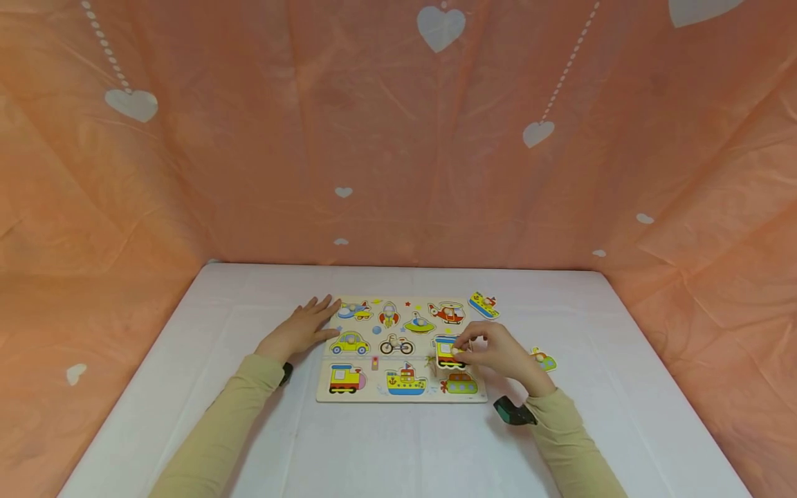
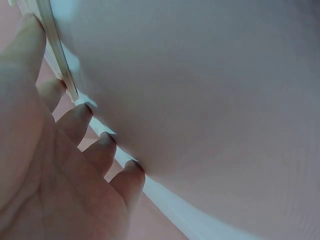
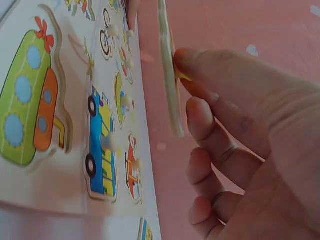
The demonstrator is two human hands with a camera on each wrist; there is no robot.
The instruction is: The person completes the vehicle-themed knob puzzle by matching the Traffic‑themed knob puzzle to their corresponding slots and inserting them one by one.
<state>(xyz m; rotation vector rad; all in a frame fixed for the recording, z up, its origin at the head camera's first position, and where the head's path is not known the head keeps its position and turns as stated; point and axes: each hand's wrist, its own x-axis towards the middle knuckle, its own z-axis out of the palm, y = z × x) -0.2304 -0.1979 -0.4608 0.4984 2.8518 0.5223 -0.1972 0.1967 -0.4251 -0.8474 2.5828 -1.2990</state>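
Note:
A wooden peg puzzle board (image 1: 398, 397) with vehicle pictures lies flat on the table. My right hand (image 1: 498, 349) pinches a train puzzle piece (image 1: 445, 351) by its knob, above the board's right side. Edge-on in the right wrist view, the train piece (image 3: 171, 75) is off the board, held between thumb and fingertips of the right hand (image 3: 235, 120). Beneath it sits a bus piece (image 3: 100, 145) in its slot. My left hand (image 1: 300, 330) rests with spread fingers at the board's upper left edge; its thumb (image 2: 31, 42) touches that edge in the left wrist view.
A loose boat piece (image 1: 483, 305) lies beyond the board's upper right corner. A submarine piece (image 1: 544, 360) lies right of the board, partly behind my right wrist. The bottom row shows train, boat and submarine (image 3: 25, 100) recesses. A pink curtain (image 1: 398, 173) surrounds the white table (image 1: 373, 456).

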